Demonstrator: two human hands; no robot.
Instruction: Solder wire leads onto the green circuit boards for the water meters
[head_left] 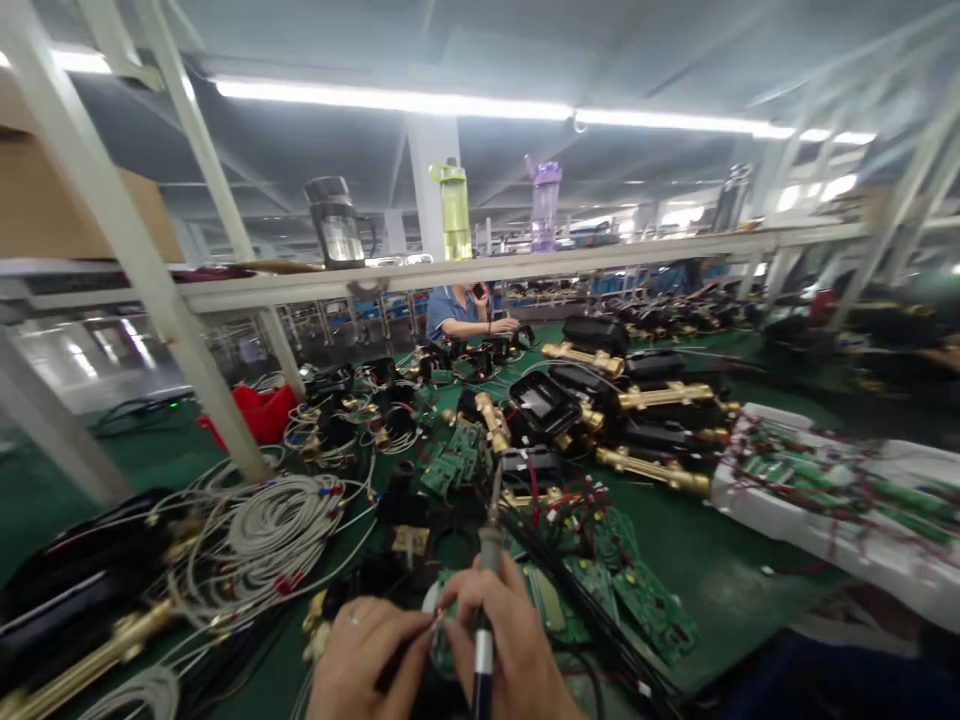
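My right hand is closed round a soldering iron, whose metal tip points up and away from me. The thumb and index finger of that hand also come together close to my left fingertips. My left hand, wearing a ring, is closed in a pinch on something small, perhaps a wire end; the fingers hide most of it. Just beyond and beneath the fingertips, part of a green circuit board shows. More green circuit boards lie to the right of my right hand, beside a bundle of black cables.
Coiled grey cables and black housings with brass pipe fittings lie left. More brass fittings sit ahead right. A white foam tray holds boards and wires. A shelf with bottles crosses ahead; a co-worker sits beyond.
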